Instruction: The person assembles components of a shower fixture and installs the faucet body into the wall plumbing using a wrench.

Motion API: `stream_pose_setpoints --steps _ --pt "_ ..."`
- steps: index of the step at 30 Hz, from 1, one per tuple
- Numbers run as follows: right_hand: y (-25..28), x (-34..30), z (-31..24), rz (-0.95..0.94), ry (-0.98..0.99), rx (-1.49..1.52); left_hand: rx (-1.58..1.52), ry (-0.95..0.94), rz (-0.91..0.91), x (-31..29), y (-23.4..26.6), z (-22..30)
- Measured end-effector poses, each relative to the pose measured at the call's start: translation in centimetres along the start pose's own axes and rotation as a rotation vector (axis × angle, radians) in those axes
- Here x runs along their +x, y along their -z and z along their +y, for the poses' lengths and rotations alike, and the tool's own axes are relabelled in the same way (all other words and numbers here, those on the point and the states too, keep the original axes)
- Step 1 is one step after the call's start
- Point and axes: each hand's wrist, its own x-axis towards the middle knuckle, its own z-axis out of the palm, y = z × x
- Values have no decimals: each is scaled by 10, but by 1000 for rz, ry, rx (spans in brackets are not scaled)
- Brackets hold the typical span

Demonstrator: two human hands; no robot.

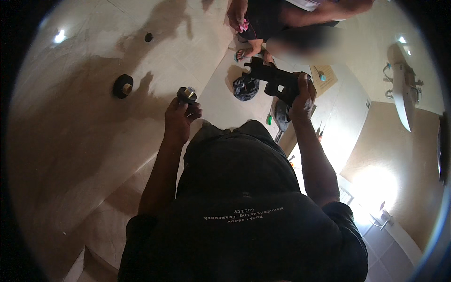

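I see the black fixture [272, 76] up in front of the person, to the right of centre, with the right hand [303, 97] closed around its near end. It is clear of the floor [213, 91]. I take it for a rigid body, metal or hard plastic, with moderate weight; being long and held at one end, it would likely tip forward if my grip slackened. I'd take hold of the thick middle, away from the open hook-like far end, and use the whole palm. The finish looks smooth, so wet fingers might slide.

The left hand [180, 115] has its fingers curled around the lower side of the round fitting [187, 96], a dark disc with a shiny metal piece standing on it. I judge this small, stiff and light enough for a fingertip hold; I'd pinch the disc by its rim and leave the metal piece uncovered, since any thread there could be marked by a knock. A similar dark disc [119, 86] sits on the pale wall [70, 141] to the left.
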Motion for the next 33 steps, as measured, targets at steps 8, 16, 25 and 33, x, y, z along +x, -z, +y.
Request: stream_pose_setpoints --steps 8,16,25,33 --pt "53 25 61 184 -12 -98 25 224 -12 22 1 -30" --pt "75 14 76 164 43 -180 172 231 -165 44 -20 -51" --pt "106 -10 67 86 -22 -89 270 438 -317 61 -50 -68" --pt "122 -46 57 87 -144 -57 956 419 -622 87 -82 -104"
